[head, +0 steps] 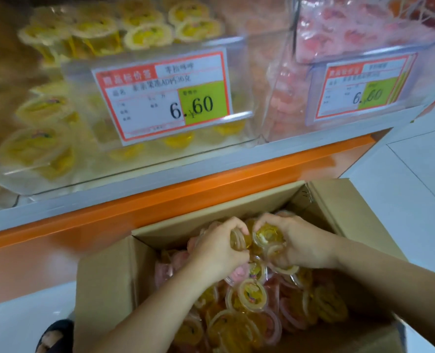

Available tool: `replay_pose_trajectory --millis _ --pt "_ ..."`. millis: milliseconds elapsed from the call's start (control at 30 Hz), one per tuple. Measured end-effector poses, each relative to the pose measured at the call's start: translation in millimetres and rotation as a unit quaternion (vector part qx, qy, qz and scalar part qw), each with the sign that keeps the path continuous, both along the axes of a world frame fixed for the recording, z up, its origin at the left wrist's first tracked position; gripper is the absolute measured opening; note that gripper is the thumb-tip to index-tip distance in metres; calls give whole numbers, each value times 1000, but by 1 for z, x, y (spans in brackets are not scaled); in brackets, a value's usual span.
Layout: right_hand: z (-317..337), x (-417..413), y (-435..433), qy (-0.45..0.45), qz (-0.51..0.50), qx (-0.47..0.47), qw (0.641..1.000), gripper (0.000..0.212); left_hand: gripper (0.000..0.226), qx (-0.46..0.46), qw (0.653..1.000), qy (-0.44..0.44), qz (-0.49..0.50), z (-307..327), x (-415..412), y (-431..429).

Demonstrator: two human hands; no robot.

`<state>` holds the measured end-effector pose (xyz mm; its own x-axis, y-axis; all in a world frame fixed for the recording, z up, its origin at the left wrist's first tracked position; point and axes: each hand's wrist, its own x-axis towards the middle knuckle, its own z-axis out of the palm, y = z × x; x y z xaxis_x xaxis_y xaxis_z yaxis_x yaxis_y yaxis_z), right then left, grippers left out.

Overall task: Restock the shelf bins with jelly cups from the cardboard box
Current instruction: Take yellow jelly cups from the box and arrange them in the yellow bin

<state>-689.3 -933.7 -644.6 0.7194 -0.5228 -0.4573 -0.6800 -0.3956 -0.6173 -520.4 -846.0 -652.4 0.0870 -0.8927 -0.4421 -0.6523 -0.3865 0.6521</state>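
Note:
An open cardboard box (104, 284) stands on the floor below the shelf, full of yellow jelly cups (252, 294) and pink jelly cups (166, 271). Both hands are inside the box at its far end. My left hand (216, 247) grips yellow cups (238, 242) in curled fingers. My right hand (300, 240) curls round several yellow cups (267, 235) beside it. Above, a clear shelf bin (160, 159) holds yellow cups, and the clear bin (282, 98) to its right holds pink ones.
Price tags (165, 95) reading 6.60 hang on the bin fronts. An orange shelf edge (185, 197) runs between the bins and the box. White floor tiles (420, 179) lie to the right. A dark shoe (55, 335) shows at the bottom left.

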Motion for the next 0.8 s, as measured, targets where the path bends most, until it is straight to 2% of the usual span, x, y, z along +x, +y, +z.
replay_pose_trajectory --millis 100,233,367,533,800 --pt "24 1 1 9 7 -31 999 52 30 11 999 27 -15 30 3 1" --pt "77 -2 11 -9 -3 -86 996 56 28 -45 998 36 -31 89 11 13" --pt "135 -8 33 -5 13 -189 982 58 28 -102 993 36 -35 148 23 46" --pt "206 0 74 -108 19 -222 969 55 29 -181 982 48 14 212 34 98" --pt "298 34 91 -243 52 -334 909 60 29 -310 949 -46 31 301 74 130"
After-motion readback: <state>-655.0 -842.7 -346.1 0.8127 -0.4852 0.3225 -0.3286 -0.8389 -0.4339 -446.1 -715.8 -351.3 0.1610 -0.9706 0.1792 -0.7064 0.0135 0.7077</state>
